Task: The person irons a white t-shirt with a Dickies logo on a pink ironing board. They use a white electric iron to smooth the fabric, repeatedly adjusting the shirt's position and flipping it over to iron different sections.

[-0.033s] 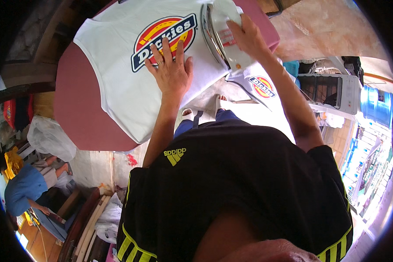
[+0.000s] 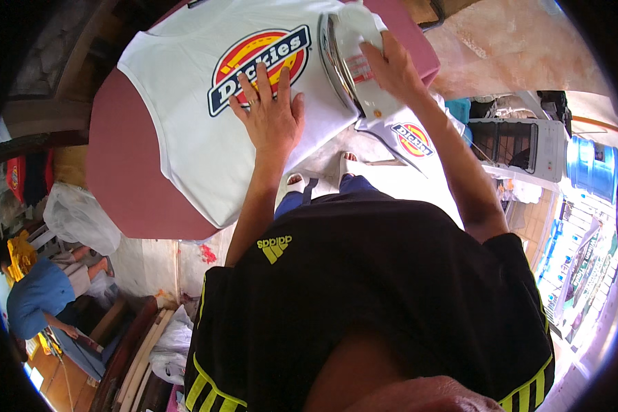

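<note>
While my right hand [image 2: 398,74] has its fingers closed around the iron [image 2: 350,41] on the white shirt [image 2: 185,130], spread over the maroon table [image 2: 123,165], my left hand [image 2: 273,123] lies open, gripping nothing, across the print [image 2: 268,49]; I'd hold cloth taut, glide flat, avoid fingertips.

A blue water jug [image 2: 592,167] is seen at the right of the frame near a white-framed unit [image 2: 551,152], while at the left a translucent plastic bag [image 2: 82,218] is shown above a person in a blue top [image 2: 40,295].
</note>
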The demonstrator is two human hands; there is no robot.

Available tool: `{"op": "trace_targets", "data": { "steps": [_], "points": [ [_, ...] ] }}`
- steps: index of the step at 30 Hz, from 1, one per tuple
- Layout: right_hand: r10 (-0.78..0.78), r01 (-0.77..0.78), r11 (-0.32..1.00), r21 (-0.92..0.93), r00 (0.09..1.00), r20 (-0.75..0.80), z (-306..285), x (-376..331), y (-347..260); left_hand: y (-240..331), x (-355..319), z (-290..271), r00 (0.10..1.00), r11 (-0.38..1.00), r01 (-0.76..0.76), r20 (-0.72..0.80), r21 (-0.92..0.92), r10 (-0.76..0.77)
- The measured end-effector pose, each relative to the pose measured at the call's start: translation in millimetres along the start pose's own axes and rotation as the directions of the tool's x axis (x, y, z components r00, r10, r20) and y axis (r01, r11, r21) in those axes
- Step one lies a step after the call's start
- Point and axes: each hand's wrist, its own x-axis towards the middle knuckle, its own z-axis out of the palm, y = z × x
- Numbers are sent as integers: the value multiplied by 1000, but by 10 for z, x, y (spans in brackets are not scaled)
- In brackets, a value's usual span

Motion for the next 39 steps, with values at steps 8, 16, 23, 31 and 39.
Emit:
{"op": "trace_targets", "data": {
  "steps": [8,16,23,31,39],
  "points": [
    [-27,21,978,-209,999,-25,-77,487,113,22,2,55,1000,1000,-11,1,-28,11],
    [-74,78,988,-132,997,31,-352,43,447,37,4,20,1000,1000,8,-13,17,-8],
    [-116,131,971,-198,989,88,-418,283,512,25,4,111,998,1000,10,-64,13,-9],
    [-186,198,976,-86,974,128,-519,214,589,56,9,51,997,998,59,-49,31,-57],
    [-425,425,905,1,905,-19,-546,187,636,110,24,5,993,992,118,-14,48,-117]
  ]
}}
